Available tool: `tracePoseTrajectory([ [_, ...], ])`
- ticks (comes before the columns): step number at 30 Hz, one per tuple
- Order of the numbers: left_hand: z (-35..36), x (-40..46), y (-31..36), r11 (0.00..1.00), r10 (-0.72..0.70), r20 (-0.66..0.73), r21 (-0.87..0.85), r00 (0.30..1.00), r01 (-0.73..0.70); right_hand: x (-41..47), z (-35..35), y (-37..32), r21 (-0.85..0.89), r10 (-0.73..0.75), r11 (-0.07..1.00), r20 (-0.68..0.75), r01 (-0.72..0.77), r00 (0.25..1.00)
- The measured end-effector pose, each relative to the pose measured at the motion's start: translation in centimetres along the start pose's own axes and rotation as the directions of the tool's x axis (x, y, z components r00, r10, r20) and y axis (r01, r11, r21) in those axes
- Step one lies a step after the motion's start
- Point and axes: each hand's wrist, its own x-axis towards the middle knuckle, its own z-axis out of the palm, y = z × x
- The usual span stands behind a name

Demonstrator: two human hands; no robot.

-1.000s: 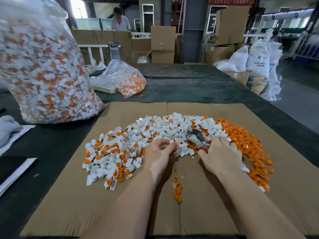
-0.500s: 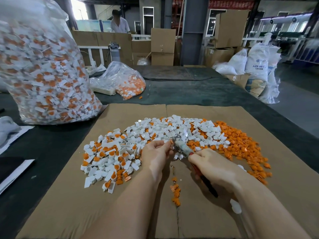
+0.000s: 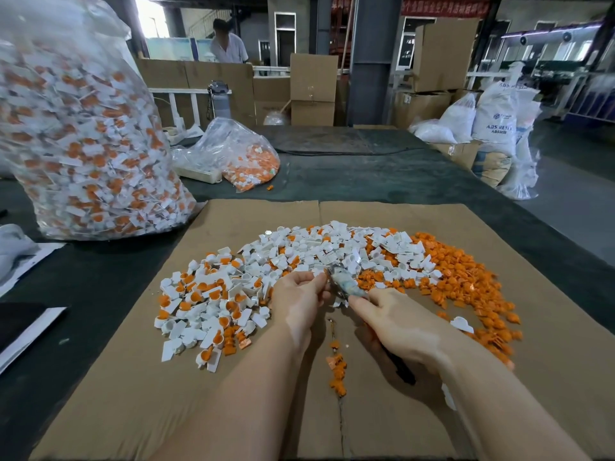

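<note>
One tool (image 3: 344,283), taped grey head, dark handle, gripped by right hand (image 3: 399,324), left hand (image 3: 296,301) curled at its tip, hold unclear, two bags (image 3: 83,138) far left

free: bare cardboard (image 3: 133,394) (near left) | blocked: parts pile (image 3: 299,251) ahead, big bag (image 3: 83,144) far left

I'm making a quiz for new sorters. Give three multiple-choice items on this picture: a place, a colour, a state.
1. Where does the big bag stand? A) left of the cardboard B) on the floor C) right of the cardboard
2. What colour is the heap right of the white pieces? A) blue B) orange C) green
3. The right hand is: A) flat, idle B) gripping a tool C) inside a bag
A: it stands beside the cardboard's far left corner. B: those pieces are orange. B: its fingers curl round the tool.
</note>
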Motion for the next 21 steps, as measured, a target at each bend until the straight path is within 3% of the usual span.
tracePoseTrajectory([
  [10, -0.1, 0.2, -0.1, 1.000, 0.009, -0.021, 0.019, 1.000, -0.008, 0.6, 1.3, 0.8, -0.087, -0.049, 0.996, -0.129, 0.037, 0.990],
  [15, -0.4, 0.1, -0.3, 0.998, 0.040, -0.011, -0.038, 0.999, -0.040, 0.5, 1.4, 1.6, -0.128, -0.051, 0.992, -0.289, 0.015, 0.956],
  [18, -0.6, -0.2, -0.7, 0.994, 0.106, -0.005, 0.005, 0.994, -0.106, 1.0, 1.2, 2.5, -0.257, -0.070, 0.965, -0.433, -0.049, 0.899],
  [21, -0.8, -0.1, -1.1, 0.959, 0.229, 0.009, 0.169, 0.973, -0.227, 1.8, 0.9, 3.4, -0.490, -0.107, 0.848, -0.531, -0.201, 0.840],
])
